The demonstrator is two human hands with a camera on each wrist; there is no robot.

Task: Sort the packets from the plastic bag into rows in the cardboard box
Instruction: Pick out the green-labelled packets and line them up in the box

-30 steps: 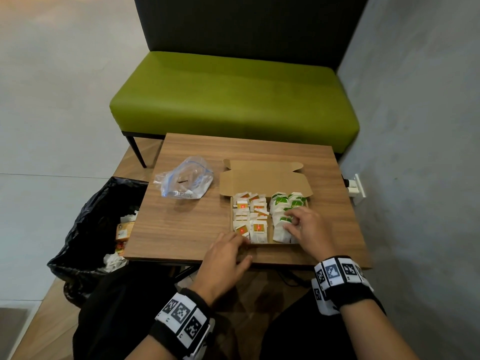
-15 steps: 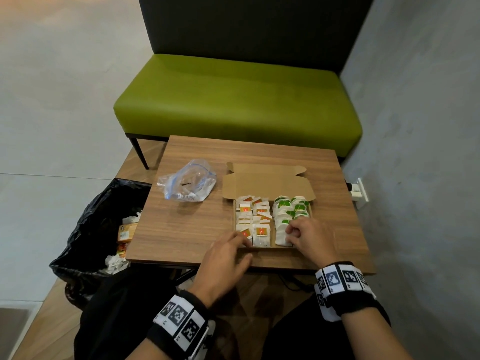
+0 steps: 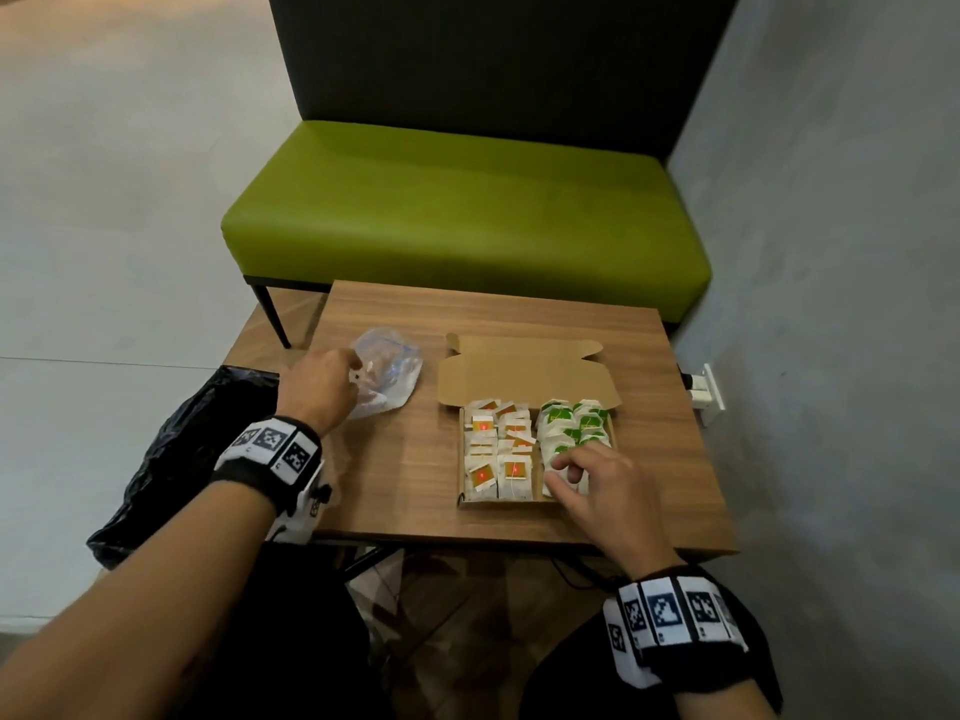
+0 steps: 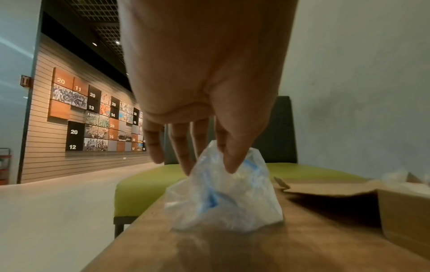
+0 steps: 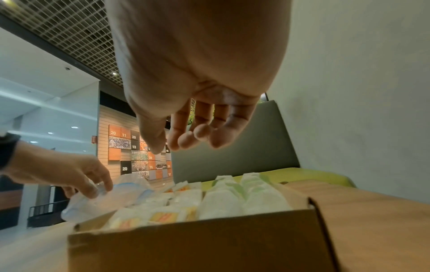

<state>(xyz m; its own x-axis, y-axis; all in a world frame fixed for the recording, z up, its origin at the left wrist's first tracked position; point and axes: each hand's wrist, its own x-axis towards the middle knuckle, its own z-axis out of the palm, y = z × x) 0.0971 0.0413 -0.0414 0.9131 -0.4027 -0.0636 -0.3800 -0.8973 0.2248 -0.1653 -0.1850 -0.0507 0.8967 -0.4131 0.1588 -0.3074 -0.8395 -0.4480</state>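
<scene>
Wall panels read 20, 11, 13, 14, 12; packets' print unreadable.

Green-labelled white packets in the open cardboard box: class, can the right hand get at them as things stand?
Probably yes. The right hand hovers over the green-labelled white packets; the open cardboard box has its lid folded back, and nothing lies between.

Wall panels numbered 20, 11, 13, 14, 12, 15, 17

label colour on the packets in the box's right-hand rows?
Green labels on white packets, filling the right side of the cardboard box. Clearest in the head view.
</scene>
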